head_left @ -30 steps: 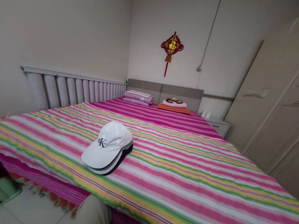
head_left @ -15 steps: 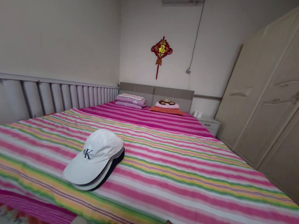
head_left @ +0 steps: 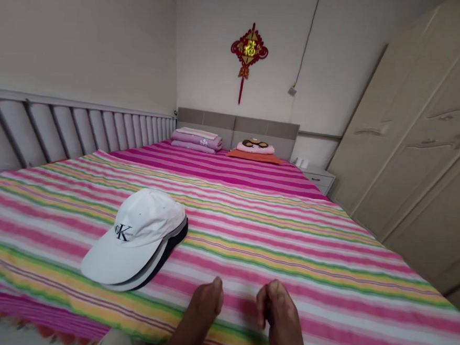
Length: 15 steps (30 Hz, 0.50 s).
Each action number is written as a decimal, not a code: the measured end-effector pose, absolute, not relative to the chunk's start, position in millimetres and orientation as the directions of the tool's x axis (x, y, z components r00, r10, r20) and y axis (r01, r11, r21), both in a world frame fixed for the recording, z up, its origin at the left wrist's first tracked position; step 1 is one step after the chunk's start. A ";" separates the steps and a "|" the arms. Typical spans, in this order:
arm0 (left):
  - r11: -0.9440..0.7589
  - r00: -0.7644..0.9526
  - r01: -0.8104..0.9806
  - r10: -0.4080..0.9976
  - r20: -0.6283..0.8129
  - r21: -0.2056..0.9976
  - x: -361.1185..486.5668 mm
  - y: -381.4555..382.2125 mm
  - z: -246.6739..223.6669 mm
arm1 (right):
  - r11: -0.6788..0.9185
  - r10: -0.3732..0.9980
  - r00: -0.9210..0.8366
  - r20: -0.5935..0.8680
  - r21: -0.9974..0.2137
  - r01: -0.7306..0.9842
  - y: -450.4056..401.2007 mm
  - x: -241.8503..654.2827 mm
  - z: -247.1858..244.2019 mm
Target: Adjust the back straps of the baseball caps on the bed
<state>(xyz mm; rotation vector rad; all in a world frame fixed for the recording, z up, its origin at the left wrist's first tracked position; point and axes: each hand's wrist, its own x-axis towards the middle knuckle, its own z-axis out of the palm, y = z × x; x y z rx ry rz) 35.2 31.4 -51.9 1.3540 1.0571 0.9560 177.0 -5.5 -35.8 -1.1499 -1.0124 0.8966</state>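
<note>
A stack of caps lies on the striped bedspread [head_left: 287,250], a white cap [head_left: 139,234] with a dark logo on top and a dark cap [head_left: 169,252] showing beneath it. My left hand [head_left: 202,310] and my right hand [head_left: 277,315] hover side by side over the near edge of the bed, fingers loosely curled, holding nothing. The left hand is nearest the caps, a short way to their right and apart from them.
A tall cream wardrobe [head_left: 424,154] lines the right side. Folded bedding [head_left: 196,138] and a pillow with a toy [head_left: 257,151] sit at the headboard. A padded rail [head_left: 79,130] runs along the left wall. A nightstand [head_left: 316,176] stands at the far right corner.
Both hands have risen into view over the near edge of the bed. The view has shifted closer to the bed and slightly right.
</note>
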 end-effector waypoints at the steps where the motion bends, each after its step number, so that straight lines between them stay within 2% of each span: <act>1: 0.010 0.247 0.078 0.969 -0.030 0.997 35.9 33.1 -47.4 | 0.199 0.934 0.314 0.169 -0.978 -0.066 -1.5 176.8 -33.2; 6: -0.029 0.223 0.123 0.975 0.001 0.992 41.2 42.7 -34.4 | 0.264 0.902 0.379 0.205 -0.958 -0.113 13.3 175.9 -33.4; 15: -0.090 0.232 0.094 0.971 0.066 0.991 44.6 52.8 -27.9 | 0.262 0.892 0.392 0.226 -0.964 -0.042 13.6 176.7 -29.6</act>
